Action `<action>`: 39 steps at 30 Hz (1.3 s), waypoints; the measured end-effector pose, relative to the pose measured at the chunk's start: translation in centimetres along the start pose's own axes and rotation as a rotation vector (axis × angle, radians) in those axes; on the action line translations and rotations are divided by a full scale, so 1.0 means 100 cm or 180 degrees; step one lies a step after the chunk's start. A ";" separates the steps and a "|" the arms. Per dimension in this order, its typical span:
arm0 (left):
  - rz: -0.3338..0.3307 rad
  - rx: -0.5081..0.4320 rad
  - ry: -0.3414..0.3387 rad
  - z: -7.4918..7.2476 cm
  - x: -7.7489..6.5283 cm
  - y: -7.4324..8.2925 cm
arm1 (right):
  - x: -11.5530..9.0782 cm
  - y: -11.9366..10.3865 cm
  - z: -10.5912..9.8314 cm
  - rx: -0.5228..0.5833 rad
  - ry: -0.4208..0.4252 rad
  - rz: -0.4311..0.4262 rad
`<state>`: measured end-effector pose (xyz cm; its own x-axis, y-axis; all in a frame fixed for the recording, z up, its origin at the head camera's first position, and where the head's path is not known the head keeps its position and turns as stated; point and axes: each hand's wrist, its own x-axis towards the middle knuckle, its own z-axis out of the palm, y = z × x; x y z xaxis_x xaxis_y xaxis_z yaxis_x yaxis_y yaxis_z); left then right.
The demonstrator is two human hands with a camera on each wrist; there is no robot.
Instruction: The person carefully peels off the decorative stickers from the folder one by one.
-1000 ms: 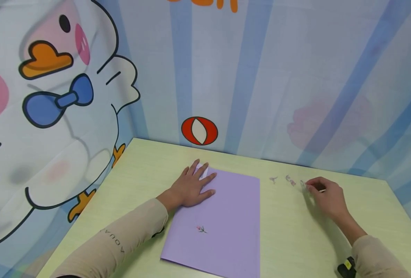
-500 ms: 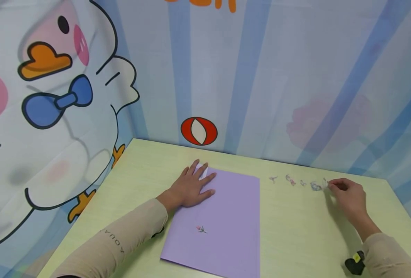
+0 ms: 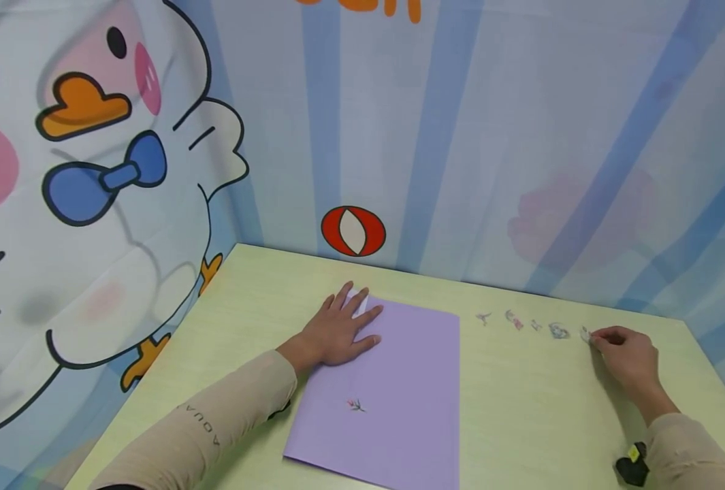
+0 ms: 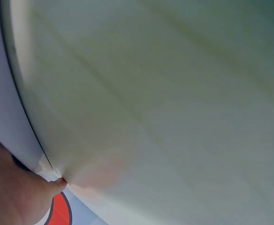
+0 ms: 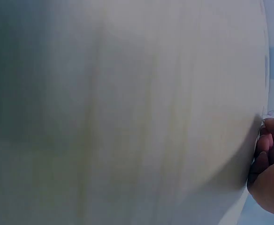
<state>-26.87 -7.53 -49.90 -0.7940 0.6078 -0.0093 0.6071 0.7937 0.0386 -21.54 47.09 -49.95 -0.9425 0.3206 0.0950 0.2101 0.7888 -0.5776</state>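
My left hand (image 3: 337,333) lies flat with spread fingers on the upper left of a purple sheet or folder (image 3: 411,381). A small pink-and-green flower sticker (image 3: 356,405) shows lower down on it. At the table's right, the thumb and forefinger of my right hand (image 3: 632,357) pinch a small clear sticker (image 3: 585,333) close over the table. To its left lie a grey-blue patterned sticker (image 3: 559,331), a tiny one, a pink-and-purple sticker (image 3: 514,320) and a thin sprig-like sticker (image 3: 483,318). In the right wrist view my right hand (image 5: 270,164) shows only at the edge.
The pale yellow-green table (image 3: 521,408) ends at the back against a blue-striped cloth (image 3: 387,136) with a cartoon bird (image 3: 111,238). A black item with a yellow mark (image 3: 633,464) sits by my right sleeve. The purple sheet's right edge borders the table's right part.
My right hand has moved right along the row and lowered slightly with a sticker at its fingertips. The grey-blue sticker it covered now shows on the table. My left hand stays put.
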 end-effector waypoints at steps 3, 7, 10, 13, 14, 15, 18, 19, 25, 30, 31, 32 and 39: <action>-0.0007 -0.0005 0.0003 -0.001 0.000 0.000 | 0.001 0.001 0.000 -0.0069 -0.0004 -0.0033; -0.0004 -0.0006 -0.0007 -0.002 0.000 0.000 | 0.001 0.001 0.000 -0.0114 -0.0031 -0.0055; -0.0003 -0.0014 -0.0008 -0.003 -0.001 0.001 | 0.001 0.000 -0.001 -0.0127 -0.0073 -0.0027; -0.0007 -0.0024 -0.0008 -0.004 -0.001 0.001 | 0.001 0.000 -0.001 -0.0117 -0.0092 0.0017; -0.0010 -0.0027 -0.0015 -0.004 -0.001 0.001 | 0.001 0.000 -0.001 -0.0114 -0.0093 0.0028; -0.0012 -0.0027 -0.0023 -0.004 -0.001 0.001 | 0.001 0.000 -0.001 -0.0108 -0.0092 0.0040; -0.0018 -0.0019 -0.0039 -0.004 -0.001 0.001 | 0.000 0.000 -0.001 -0.0091 -0.0083 0.0071; -0.0017 -0.0019 -0.0040 -0.004 -0.001 0.001 | 0.000 0.000 0.000 -0.0084 -0.0079 0.0079; -0.0014 -0.0042 -0.0024 -0.005 -0.002 0.002 | 0.001 0.002 0.001 -0.0045 -0.0014 0.0154; -0.0012 -0.0066 -0.0015 -0.003 -0.001 0.002 | 0.002 0.004 0.002 -0.0072 0.0045 0.0185; -0.0013 -0.0060 -0.0015 -0.002 -0.001 0.002 | 0.002 0.004 0.002 -0.0064 0.0046 0.0193; -0.0010 -0.0060 -0.0010 -0.002 -0.001 0.001 | 0.002 0.004 0.002 -0.0040 0.0048 0.0210; -0.0009 -0.0016 -0.0010 -0.002 -0.001 0.001 | -0.001 0.005 -0.002 0.0153 0.0015 0.0287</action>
<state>-26.72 -7.56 -49.69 -0.7957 0.6056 -0.0125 0.6046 0.7953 0.0435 -21.28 47.59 -50.10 -0.9190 0.3917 0.0445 0.2813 0.7306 -0.6221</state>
